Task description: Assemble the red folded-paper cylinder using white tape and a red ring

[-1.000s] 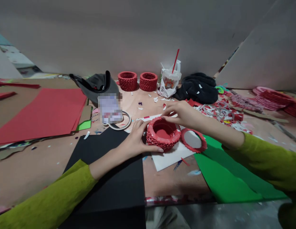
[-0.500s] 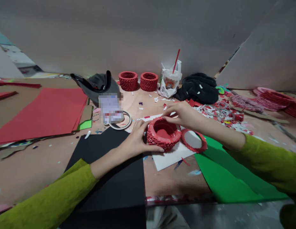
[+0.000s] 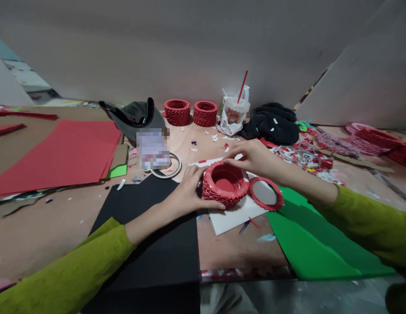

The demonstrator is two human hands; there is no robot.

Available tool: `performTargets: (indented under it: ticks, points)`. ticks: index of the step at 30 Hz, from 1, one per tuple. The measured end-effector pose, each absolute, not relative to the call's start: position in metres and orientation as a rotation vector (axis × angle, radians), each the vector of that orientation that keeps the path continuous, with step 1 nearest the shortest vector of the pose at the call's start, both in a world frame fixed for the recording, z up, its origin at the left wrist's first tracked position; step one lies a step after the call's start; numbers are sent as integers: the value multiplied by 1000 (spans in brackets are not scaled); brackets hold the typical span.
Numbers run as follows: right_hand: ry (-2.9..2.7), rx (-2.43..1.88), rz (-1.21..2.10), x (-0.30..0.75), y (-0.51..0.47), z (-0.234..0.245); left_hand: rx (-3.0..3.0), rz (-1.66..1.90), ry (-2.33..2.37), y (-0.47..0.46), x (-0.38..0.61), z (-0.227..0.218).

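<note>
Round, bumpy red bowl (image 3: 222, 190) is sitting between both hands, over a white sheet (image 3: 225, 221); no long axis to line up. Left hand (image 3: 189, 192) is spreading wide and holding its left side, thumb running along the near wall. Right hand (image 3: 251, 155) is bending in over the far rim, thumb and fingers narrow; can't tell if it's pinching anything. Both hands are equally near. Red ring (image 3: 271, 206) is lying right of the bowl, nearer the person than the right hand. Black sheet (image 3: 150, 253) is lying below the left forearm, green sheet (image 3: 301, 235) below the right. Beyond the hands, two red tubs (image 3: 177, 113) are standing on the tabletop (image 3: 242, 257); paper scraps (image 3: 325, 163) are littering past the right forearm.
</note>
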State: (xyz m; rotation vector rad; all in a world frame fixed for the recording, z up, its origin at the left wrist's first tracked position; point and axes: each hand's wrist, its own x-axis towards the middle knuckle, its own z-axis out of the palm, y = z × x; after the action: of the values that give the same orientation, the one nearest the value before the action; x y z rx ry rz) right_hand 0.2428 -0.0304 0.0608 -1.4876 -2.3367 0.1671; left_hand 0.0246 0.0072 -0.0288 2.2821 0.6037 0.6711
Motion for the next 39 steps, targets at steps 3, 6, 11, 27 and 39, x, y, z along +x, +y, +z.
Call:
performTargets:
  ticks: [3, 6, 11, 27, 39]
  points:
    - [-2402, -1514, 134, 242, -28, 63, 2278, 659, 621, 7, 24, -28]
    - [-2445, -1517, 104, 241, -27, 62, 2274, 644, 631, 6, 24, -27]
    - [-2501, -1494, 50, 238, -27, 59, 2284, 642, 634, 6, 25, -27]
    - [-2453, -1540, 90, 236, -24, 61, 2274, 645, 624, 5, 25, -25]
    - [-2343, -1601, 189, 237, -24, 63, 2283, 657, 625, 5, 24, -26]
